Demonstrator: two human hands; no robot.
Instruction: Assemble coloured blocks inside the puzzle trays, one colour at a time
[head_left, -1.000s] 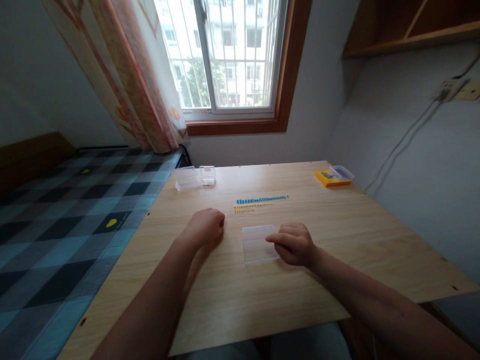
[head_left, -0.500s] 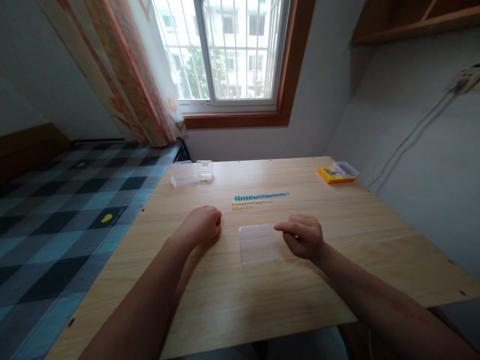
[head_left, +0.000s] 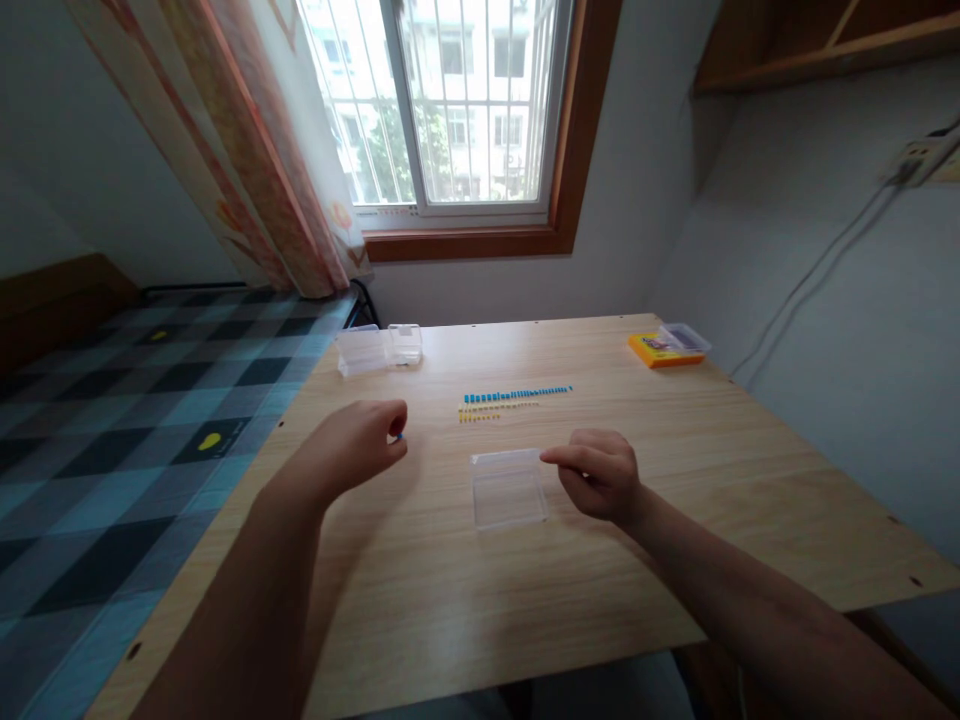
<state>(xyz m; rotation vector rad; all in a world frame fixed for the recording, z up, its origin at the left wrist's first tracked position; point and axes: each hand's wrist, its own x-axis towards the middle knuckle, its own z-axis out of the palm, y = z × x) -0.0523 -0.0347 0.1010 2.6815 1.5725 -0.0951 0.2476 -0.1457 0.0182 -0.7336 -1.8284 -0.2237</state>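
My left hand [head_left: 365, 440] is raised over the table to the left of the rows, its fingers curled into a pinch. A small blue piece [head_left: 400, 436] shows between thumb and fingers; its exact shape is too small to make out. My right hand [head_left: 602, 473] has its fingers folded, and the index fingertip meets the upper right corner of a clear plastic box [head_left: 508, 500] lying on the table. Beyond the box stand rows of tiny pieces: a long blue row [head_left: 517, 394], a pale row [head_left: 499, 406] and a short yellow row [head_left: 478, 419].
Clear plastic containers [head_left: 362, 352] stand at the far left of the wooden table [head_left: 420, 600]. An orange box [head_left: 656, 352] with a clear lid [head_left: 686, 338] on it lies far right. A checked bed [head_left: 112, 440] adjoins the left edge.
My left hand has moved left and turned, so the small blue piece in its pinch now shows. My right hand stays at the box corner. The view has shifted slightly.
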